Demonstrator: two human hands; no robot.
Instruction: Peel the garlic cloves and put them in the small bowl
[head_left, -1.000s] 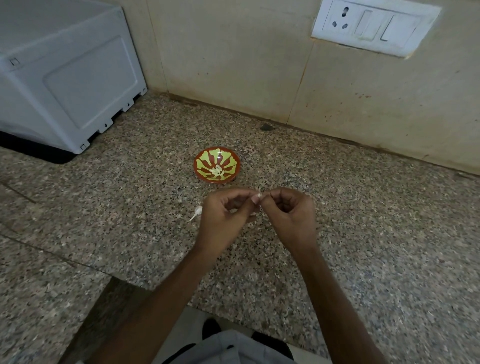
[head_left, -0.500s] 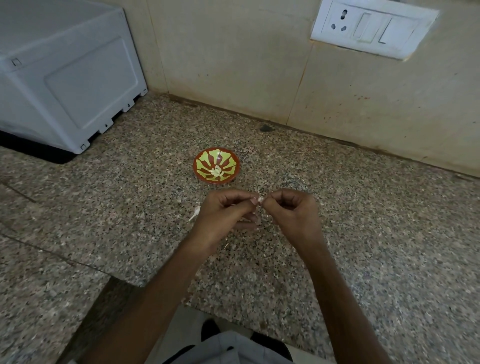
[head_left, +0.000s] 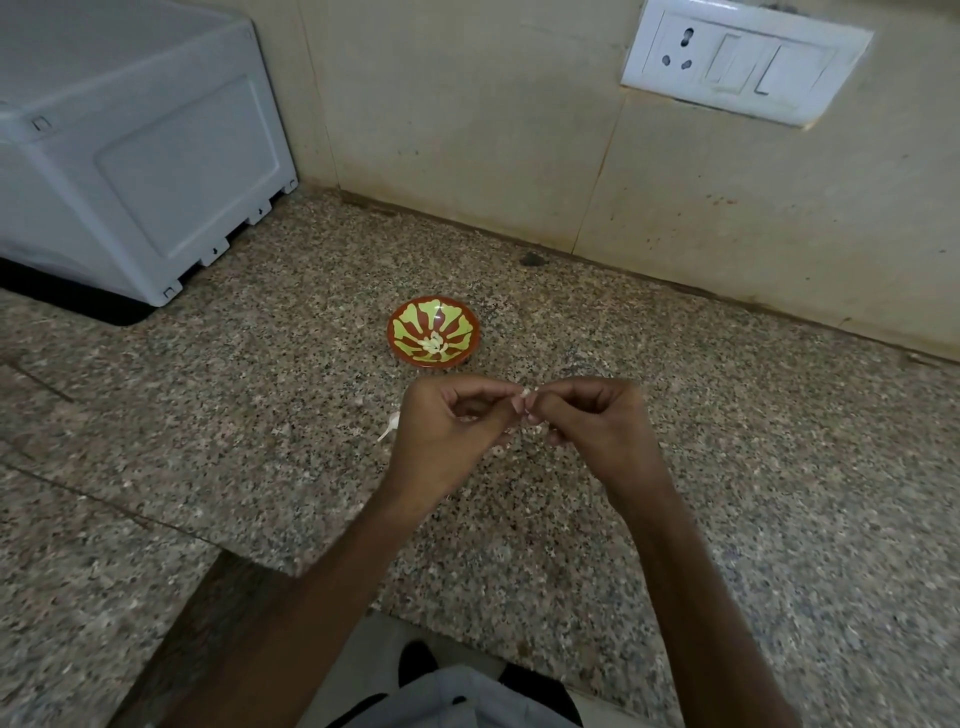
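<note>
A small red and yellow-green patterned bowl (head_left: 433, 339) sits on the granite counter, with a few peeled white cloves (head_left: 434, 343) at its bottom. Just in front of it, my left hand (head_left: 451, 435) and my right hand (head_left: 592, 421) meet fingertip to fingertip, both pinching one small white garlic clove (head_left: 525, 396). Most of the clove is hidden by my fingers. A scrap of white garlic skin (head_left: 389, 427) lies on the counter, partly behind my left hand.
A grey-white appliance (head_left: 130, 156) stands at the back left. A beige tiled wall with a white switch plate (head_left: 743, 57) closes the back. The counter's front edge (head_left: 291, 566) has a notch near my left forearm.
Both hands stay together on the clove, with only small finger shifts. The bowl and the skin scrap have not moved.
</note>
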